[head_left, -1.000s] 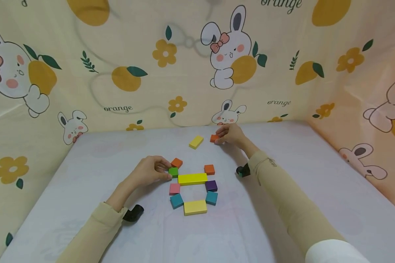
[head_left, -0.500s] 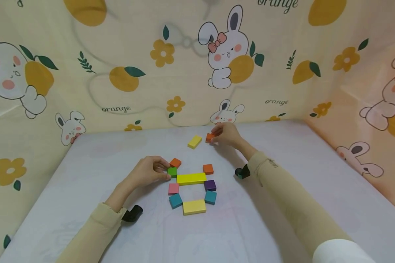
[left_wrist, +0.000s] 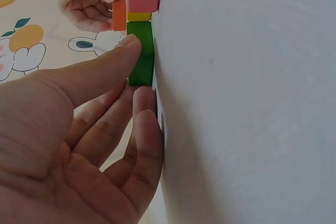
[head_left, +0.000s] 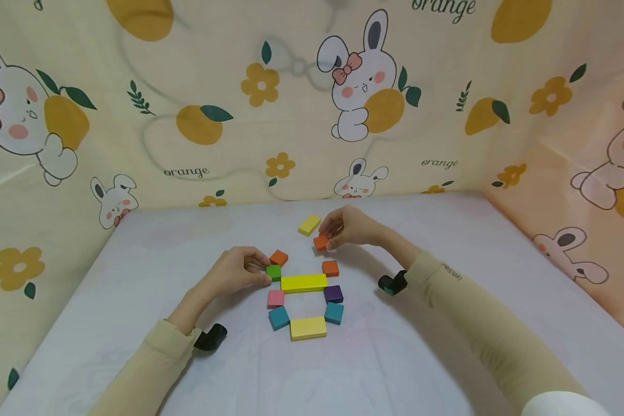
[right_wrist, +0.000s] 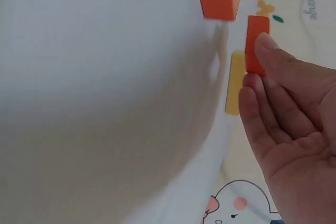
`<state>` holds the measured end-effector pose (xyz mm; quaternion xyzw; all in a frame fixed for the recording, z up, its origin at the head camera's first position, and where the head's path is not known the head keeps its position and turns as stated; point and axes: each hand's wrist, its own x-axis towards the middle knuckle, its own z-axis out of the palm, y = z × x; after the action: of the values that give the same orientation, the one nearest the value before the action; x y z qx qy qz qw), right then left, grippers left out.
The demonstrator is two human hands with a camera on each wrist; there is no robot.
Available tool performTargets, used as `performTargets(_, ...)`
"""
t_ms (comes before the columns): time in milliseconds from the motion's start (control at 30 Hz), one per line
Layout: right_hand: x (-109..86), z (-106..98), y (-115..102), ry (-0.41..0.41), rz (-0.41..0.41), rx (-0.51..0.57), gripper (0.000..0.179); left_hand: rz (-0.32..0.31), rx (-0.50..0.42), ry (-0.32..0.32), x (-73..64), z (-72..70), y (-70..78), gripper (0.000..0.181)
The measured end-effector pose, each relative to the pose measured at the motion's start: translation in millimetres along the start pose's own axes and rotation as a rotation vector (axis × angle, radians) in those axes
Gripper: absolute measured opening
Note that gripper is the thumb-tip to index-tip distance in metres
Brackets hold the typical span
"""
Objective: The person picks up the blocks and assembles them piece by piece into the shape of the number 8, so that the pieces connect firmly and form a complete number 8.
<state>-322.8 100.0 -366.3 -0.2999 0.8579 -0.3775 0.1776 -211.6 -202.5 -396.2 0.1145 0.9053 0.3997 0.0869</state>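
Note:
My left hand (head_left: pixel 237 270) holds a green block (head_left: pixel 273 273) between thumb and fingers at the left end of a long yellow block (head_left: pixel 304 283). In the left wrist view the thumb lies along the green block (left_wrist: pixel 140 56). An orange block (head_left: pixel 278 257) touches the green one's far side. My right hand (head_left: pixel 355 226) pinches another orange block (head_left: pixel 320 242), raised off the table in the right wrist view, where the thumb presses its face (right_wrist: pixel 255 30). A third orange block (head_left: pixel 330 268) rests by the long yellow block's right end.
Nearer me lie a pink block (head_left: pixel 276 299), a purple block (head_left: pixel 334 294), two teal blocks (head_left: pixel 279 318) and a pale yellow block (head_left: pixel 308 328), closing a ring. A loose yellow block (head_left: pixel 309 225) lies farther back on the white table (head_left: pixel 187 370). Patterned cloth (head_left: pixel 301 133) stands behind.
My right hand has carried its orange block left and toward me, from beyond the loose yellow block to near the ring. The left hand stays at the green block.

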Motion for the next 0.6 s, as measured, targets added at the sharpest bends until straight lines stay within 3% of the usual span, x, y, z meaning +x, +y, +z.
performTargets(233, -3.1, 7.1, -4.2, -0.033, -0.029, -0.012, 0.030, -0.005, 0.006, 0.003, 0.2, -0.3, -2.4, 0.034)
performTargets(600, -4.9, 12.9, 2.0, -0.011, 0.009, -0.001, 0.024, -0.008, 0.013, 0.004, 1.0, 0.4, -1.3, 0.034)
